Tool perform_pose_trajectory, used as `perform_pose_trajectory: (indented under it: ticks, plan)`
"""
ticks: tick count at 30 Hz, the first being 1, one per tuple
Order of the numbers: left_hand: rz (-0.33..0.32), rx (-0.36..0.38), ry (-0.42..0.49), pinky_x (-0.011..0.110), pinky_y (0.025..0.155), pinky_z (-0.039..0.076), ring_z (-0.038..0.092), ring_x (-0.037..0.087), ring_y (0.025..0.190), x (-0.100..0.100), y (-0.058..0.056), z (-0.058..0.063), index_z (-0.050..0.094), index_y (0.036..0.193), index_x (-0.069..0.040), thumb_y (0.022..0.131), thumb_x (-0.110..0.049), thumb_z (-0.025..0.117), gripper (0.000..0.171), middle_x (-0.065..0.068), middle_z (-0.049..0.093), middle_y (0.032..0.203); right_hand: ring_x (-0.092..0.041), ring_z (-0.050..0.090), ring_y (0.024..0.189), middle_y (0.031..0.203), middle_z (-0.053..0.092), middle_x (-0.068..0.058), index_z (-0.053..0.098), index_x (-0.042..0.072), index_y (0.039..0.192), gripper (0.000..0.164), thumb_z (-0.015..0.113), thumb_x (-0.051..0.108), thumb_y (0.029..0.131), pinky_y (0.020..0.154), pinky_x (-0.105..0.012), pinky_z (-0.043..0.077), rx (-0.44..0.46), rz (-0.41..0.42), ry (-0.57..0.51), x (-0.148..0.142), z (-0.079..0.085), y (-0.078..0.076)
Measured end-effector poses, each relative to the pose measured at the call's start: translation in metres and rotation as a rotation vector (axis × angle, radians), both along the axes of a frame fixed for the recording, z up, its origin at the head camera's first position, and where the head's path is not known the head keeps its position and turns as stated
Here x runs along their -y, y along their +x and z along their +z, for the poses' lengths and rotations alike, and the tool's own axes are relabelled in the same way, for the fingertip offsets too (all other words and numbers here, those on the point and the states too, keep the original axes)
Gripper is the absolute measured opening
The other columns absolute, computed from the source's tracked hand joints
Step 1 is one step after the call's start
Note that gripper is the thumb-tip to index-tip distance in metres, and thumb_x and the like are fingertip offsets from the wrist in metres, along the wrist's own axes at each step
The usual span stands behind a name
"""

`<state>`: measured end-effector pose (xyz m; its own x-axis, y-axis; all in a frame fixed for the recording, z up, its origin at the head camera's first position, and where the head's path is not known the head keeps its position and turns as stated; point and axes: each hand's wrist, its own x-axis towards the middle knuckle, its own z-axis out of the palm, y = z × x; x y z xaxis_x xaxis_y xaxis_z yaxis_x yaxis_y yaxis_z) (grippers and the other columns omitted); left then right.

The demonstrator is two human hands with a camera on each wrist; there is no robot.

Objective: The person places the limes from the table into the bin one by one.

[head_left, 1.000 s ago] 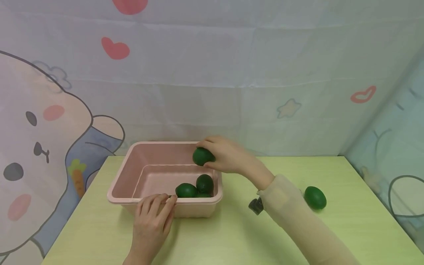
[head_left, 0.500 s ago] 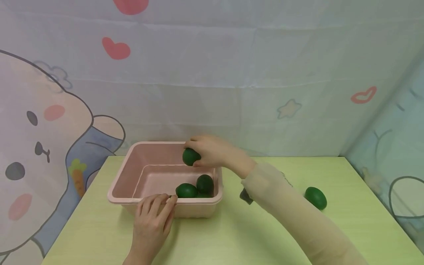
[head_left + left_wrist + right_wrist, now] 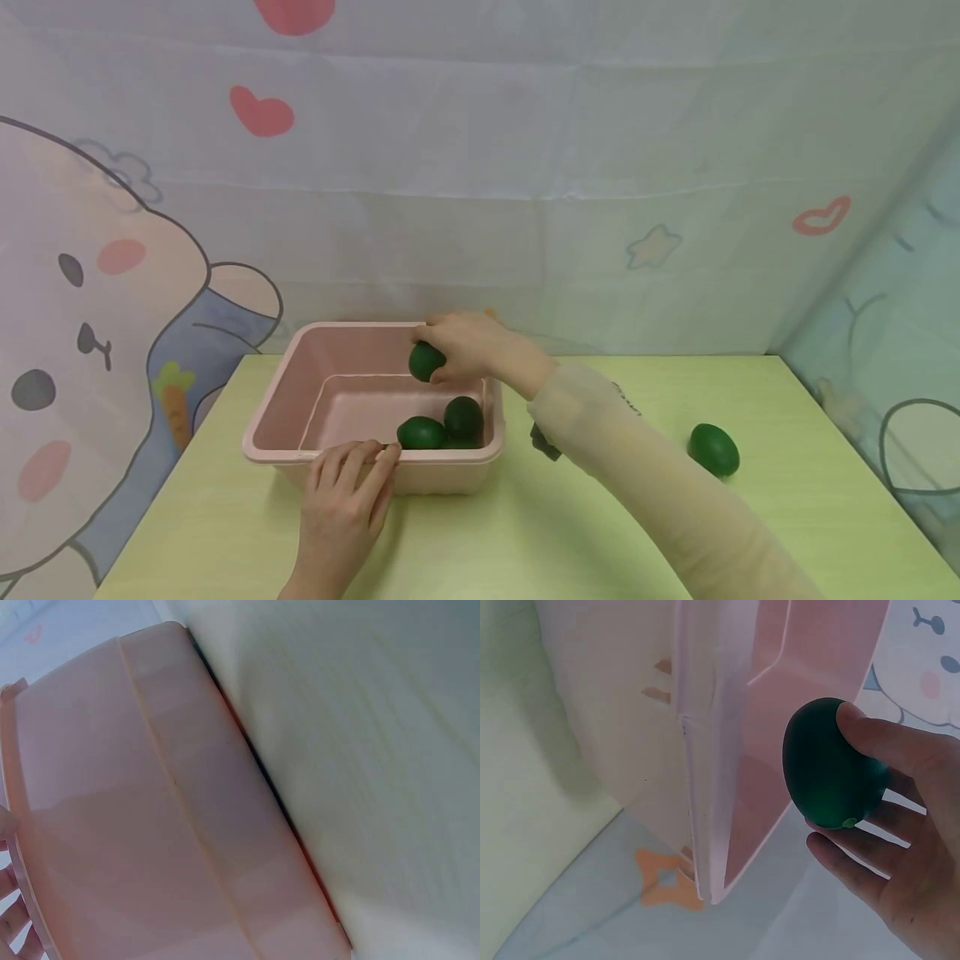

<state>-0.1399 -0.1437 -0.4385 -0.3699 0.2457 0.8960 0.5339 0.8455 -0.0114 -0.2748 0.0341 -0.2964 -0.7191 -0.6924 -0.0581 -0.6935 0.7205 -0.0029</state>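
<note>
My right hand (image 3: 472, 346) holds a dark green avocado (image 3: 427, 362) over the back right part of a pink plastic basin (image 3: 258, 455). In the right wrist view, the thumb lies on one side of the smooth avocado (image 3: 829, 765) and the fingers lie behind it; a small stem nub shows. Two more avocados (image 3: 421, 432) sit in the basin's front right corner, and a bit of green shows below them, mostly hidden by the rim. At the front, my left hand (image 3: 345, 492) grips the basin's rim, its fingers hooked over the edge.
Another avocado (image 3: 713, 450) lies on the light yellow-green table (image 3: 600, 533), to the right of my right sleeve (image 3: 645, 475). Close behind the basin hangs a cloth backdrop (image 3: 465, 233) with cartoon prints.
My right hand has carried the avocado left, farther over the basin, and lowered it slightly over the last half second. My left hand stays on the rim.
</note>
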Motion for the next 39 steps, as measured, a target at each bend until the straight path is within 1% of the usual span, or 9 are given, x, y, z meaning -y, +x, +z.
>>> perform_pose_trajectory:
  ticks: [8, 15, 19, 23, 26, 32, 39]
  plan:
    - [-0.006, 0.003, 0.007, 0.045, 0.084, 0.043, 0.057, 0.031, 0.09, -0.001, 0.0, 0.0, 0.072, 0.102, -0.01, 0.101, -0.028, 0.046, 0.031, 0.01, 0.066, 0.094, -0.018, 0.06, 0.102, 0.117, 0.06, 0.0, 0.052, 0.021, 0.134, 0.054, 0.072, 0.035, 0.085, 0.082, -0.034, 0.051, 0.007, 0.014, 0.009, -0.002, -0.002, 0.0]
    - [-0.005, 0.011, 0.007, 0.045, 0.084, 0.042, 0.057, 0.031, 0.091, 0.0, 0.0, 0.0, 0.072, 0.101, -0.01, 0.101, -0.028, 0.046, 0.032, 0.01, 0.066, 0.094, -0.02, 0.059, 0.115, 0.127, 0.059, -0.001, 0.052, 0.019, 0.136, 0.054, 0.069, 0.035, 0.088, 0.094, -0.035, 0.051, 0.022, 0.023, -0.017, -0.003, -0.005, -0.001]
    - [-0.008, 0.013, 0.01, 0.045, 0.084, 0.042, 0.057, 0.031, 0.091, 0.0, -0.001, 0.0, 0.072, 0.102, -0.01, 0.102, -0.029, 0.044, 0.034, 0.01, 0.066, 0.094, -0.021, 0.059, 0.115, 0.127, 0.059, -0.001, 0.053, 0.019, 0.135, 0.051, 0.068, 0.03, 0.088, 0.093, -0.037, 0.052, 0.014, 0.012, -0.029, -0.004, -0.005, -0.001]
    - [-0.005, 0.014, 0.011, 0.045, 0.084, 0.042, 0.057, 0.03, 0.091, 0.0, -0.001, 0.0, 0.072, 0.102, -0.01, 0.102, -0.03, 0.044, 0.034, 0.01, 0.066, 0.094, -0.02, 0.06, 0.113, 0.124, 0.06, 0.0, 0.055, 0.021, 0.134, 0.049, 0.067, 0.029, 0.087, 0.088, -0.04, 0.051, 0.012, -0.003, -0.038, -0.006, -0.005, -0.001]
    - [-0.004, 0.023, 0.01, 0.045, 0.084, 0.042, 0.057, 0.03, 0.091, 0.0, 0.0, 0.0, 0.072, 0.102, -0.01, 0.102, -0.03, 0.044, 0.034, 0.01, 0.066, 0.094, -0.019, 0.061, 0.11, 0.121, 0.061, 0.0, 0.057, 0.02, 0.132, 0.047, 0.068, 0.03, 0.087, 0.086, -0.04, 0.051, 0.008, -0.002, -0.058, -0.009, -0.007, -0.002]
    - [-0.009, 0.028, 0.012, 0.045, 0.085, 0.041, 0.057, 0.03, 0.092, 0.0, 0.0, -0.001, 0.072, 0.102, -0.01, 0.101, -0.029, 0.046, 0.032, 0.009, 0.065, 0.094, -0.019, 0.061, 0.11, 0.12, 0.063, -0.002, 0.059, 0.016, 0.129, 0.042, 0.068, 0.026, 0.089, 0.094, -0.034, 0.052, -0.011, 0.032, -0.124, -0.016, -0.011, 0.001]
    - [-0.005, 0.03, 0.01, 0.045, 0.085, 0.041, 0.057, 0.03, 0.092, 0.001, 0.001, -0.002, 0.072, 0.101, -0.01, 0.102, -0.029, 0.045, 0.033, 0.01, 0.066, 0.095, -0.019, 0.059, 0.116, 0.122, 0.063, -0.002, 0.059, 0.016, 0.128, 0.04, 0.067, 0.023, 0.089, 0.097, -0.035, 0.051, -0.035, 0.054, -0.192, -0.026, -0.014, 0.008]
